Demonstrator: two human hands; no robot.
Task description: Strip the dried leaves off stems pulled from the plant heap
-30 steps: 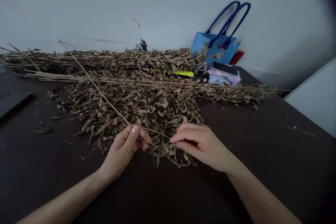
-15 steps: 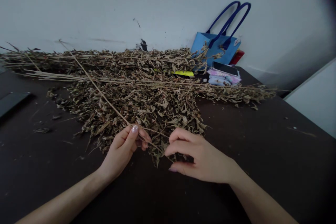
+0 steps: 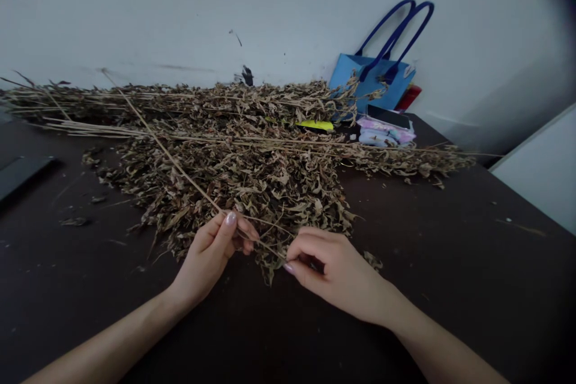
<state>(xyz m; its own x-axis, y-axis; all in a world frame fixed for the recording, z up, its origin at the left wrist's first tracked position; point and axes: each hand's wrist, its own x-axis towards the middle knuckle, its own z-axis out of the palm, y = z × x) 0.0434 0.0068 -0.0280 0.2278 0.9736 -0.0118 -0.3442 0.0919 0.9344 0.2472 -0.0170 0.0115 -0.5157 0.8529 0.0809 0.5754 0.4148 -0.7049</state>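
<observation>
My left hand (image 3: pixel 218 243) is closed on a long, thin dried stalk (image 3: pixel 168 159), thumb on top. The stalk slants from the upper left down through that hand to my right hand (image 3: pixel 330 267). There the thumb and index finger pinch its lower end, where it splits into thin branches. A few dried leaves show past the edge of the right hand. Just beyond both hands, and partly under them, spreads a pile of crumpled dried leaves (image 3: pixel 252 183).
Bundles of leafy dried stalks (image 3: pixel 180 99) lie along the wall. At the back right are a blue tote bag (image 3: pixel 371 78), a phone (image 3: pixel 389 116) on a pastel cloth pack, and something yellow (image 3: pixel 316 125). A dark flat object (image 3: pixel 22 174) sits on the dark table (image 3: pixel 450 234) at left.
My right hand's thumb and fingers have closed from a gap to a pinch on the stalk's lower end. My left hand keeps its hold nearly in place.
</observation>
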